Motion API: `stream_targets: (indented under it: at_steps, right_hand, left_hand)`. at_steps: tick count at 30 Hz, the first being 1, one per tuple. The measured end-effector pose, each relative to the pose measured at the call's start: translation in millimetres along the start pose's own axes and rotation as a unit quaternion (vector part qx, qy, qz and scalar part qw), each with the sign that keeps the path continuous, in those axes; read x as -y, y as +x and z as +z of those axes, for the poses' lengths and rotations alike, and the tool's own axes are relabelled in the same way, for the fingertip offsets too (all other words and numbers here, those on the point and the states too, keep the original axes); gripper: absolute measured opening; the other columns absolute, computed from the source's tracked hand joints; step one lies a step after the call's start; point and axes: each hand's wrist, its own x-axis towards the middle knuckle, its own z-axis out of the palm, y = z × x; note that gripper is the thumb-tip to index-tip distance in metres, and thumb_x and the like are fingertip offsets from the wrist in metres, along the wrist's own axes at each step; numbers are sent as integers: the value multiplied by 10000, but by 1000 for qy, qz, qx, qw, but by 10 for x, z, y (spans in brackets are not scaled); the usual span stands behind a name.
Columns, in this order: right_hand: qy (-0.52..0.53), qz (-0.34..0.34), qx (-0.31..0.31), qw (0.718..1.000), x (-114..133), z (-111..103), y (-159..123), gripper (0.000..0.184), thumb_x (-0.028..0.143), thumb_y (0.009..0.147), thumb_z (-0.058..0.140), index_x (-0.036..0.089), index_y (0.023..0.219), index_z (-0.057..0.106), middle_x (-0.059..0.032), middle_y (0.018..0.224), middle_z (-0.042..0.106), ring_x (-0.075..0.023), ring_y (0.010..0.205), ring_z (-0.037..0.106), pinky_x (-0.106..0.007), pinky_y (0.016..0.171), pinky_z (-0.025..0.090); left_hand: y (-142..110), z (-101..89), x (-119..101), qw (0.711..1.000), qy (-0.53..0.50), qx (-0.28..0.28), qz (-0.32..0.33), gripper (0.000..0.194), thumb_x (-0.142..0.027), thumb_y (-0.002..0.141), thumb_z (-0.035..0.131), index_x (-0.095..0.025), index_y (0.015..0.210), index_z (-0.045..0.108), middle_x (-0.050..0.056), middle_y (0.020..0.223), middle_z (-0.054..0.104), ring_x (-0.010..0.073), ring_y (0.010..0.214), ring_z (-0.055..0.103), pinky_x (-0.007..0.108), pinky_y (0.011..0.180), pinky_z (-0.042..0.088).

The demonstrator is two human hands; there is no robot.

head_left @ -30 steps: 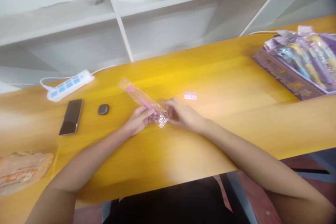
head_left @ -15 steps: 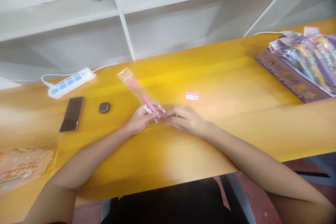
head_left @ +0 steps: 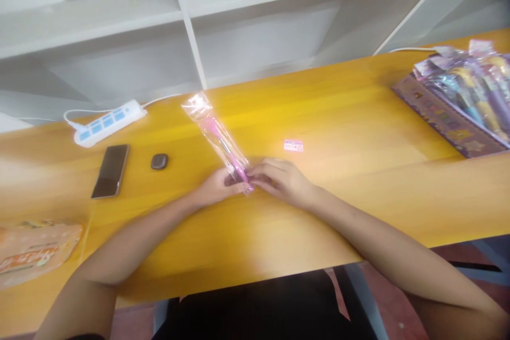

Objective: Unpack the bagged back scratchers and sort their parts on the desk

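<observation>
A pink pen in a clear plastic sleeve [head_left: 217,135] lies slanted on the yellow wooden table [head_left: 358,133], its far end pointing away to the left. My left hand [head_left: 217,187] pinches the near end of the sleeve from the left. My right hand [head_left: 281,180] meets it from the right, its fingers closed on the same end. Both hands rest on the table near its middle. A small pink sticker [head_left: 294,145] lies just beyond my right hand.
A white power strip [head_left: 109,121], a dark phone [head_left: 110,170] and a small black case [head_left: 159,161] lie at the left. A printed packet [head_left: 34,248] sits at the near left edge. A purple box of wrapped pens [head_left: 464,101] stands at the right. White shelves rise behind.
The sleeve's far end has swung away from me and slightly right. My two hands have closed together on its near end, the loose plastic there now gathered between my fingers.
</observation>
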Motion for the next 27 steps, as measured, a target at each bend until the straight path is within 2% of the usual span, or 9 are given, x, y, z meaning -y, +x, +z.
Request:
stream_targets:
  at_steps: [5,12,17,20,23,27]
  right_hand:
    - [-4,19,-3,1000,-7,2,-15,186,302,1069,700,223,1238,692,-35,956,756,-151,785,696,-291,737,549]
    - [-11,47,-2,999,-22,11,-39,199,324,1073,691,241,1252,670,-33,938,729,-157,751,675,-300,718,525]
    - [37,157,-2,987,-21,-24,-35,466,454,1027,740,227,1392,559,-63,1031,677,-158,718,607,-305,669,510]
    - [114,227,46,966,-33,-32,-29,432,557,985,763,211,1199,617,-39,940,666,-155,721,592,-284,652,488]
    - [171,264,93,944,-36,5,-24,418,603,992,725,196,955,636,-21,827,659,-147,700,569,-268,636,460]
    - [216,270,97,933,-7,59,-7,439,610,990,716,177,928,688,-37,846,707,-165,752,619,-278,694,508]
  left_hand:
    - [13,29,-16,1000,22,5,10,394,-444,887,874,-160,1105,711,89,1060,778,203,981,729,370,936,572]
    - [1,35,-55,999,26,4,-21,393,-479,927,825,-137,1095,729,67,935,754,146,781,680,305,751,563]
    - [3,29,-60,1000,16,1,-22,418,-477,925,827,-132,1134,719,84,971,760,154,798,682,304,744,563]
    - [3,29,-45,1000,1,-3,-13,410,-484,926,825,-137,1094,688,72,942,737,153,793,669,305,745,554]
    - [-7,49,-25,1000,-9,-5,-3,418,-475,920,837,-151,1109,652,55,926,714,161,809,669,308,752,548]
    - [-21,91,-29,1000,-11,-8,23,407,-444,927,837,-171,1154,639,52,957,708,172,841,679,325,780,557]
